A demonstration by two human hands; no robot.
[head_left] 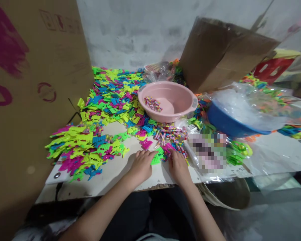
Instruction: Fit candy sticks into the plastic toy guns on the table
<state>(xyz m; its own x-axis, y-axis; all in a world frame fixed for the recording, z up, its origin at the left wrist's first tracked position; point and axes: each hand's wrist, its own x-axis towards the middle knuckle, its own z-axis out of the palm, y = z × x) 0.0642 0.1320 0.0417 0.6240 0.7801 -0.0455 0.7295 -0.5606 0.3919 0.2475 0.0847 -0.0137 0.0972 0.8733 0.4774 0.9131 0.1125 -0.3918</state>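
My left hand [141,164] rests low over the table's front edge, its fingers closed at the side of a bright green ribbed plastic piece [157,156]. Just right of it, my right hand [178,164] has curled fingers at a magenta plastic piece [168,147]; the fingertips are partly hidden. Behind the hands lies a heap of small colourful candy-like sticks [172,132]. A loose magenta piece [145,144] is on the white tabletop [115,129]. The pink basin [169,117] stands beyond, with more small sticks [153,103] inside.
Large piles of neon plastic pieces [112,97] cover the back left, with a stack of more [82,150] nearer. A tall cardboard box [40,134] walls the left. On the right are a printed plastic bag [194,152], a blue basin [223,120] and a cardboard box [223,57].
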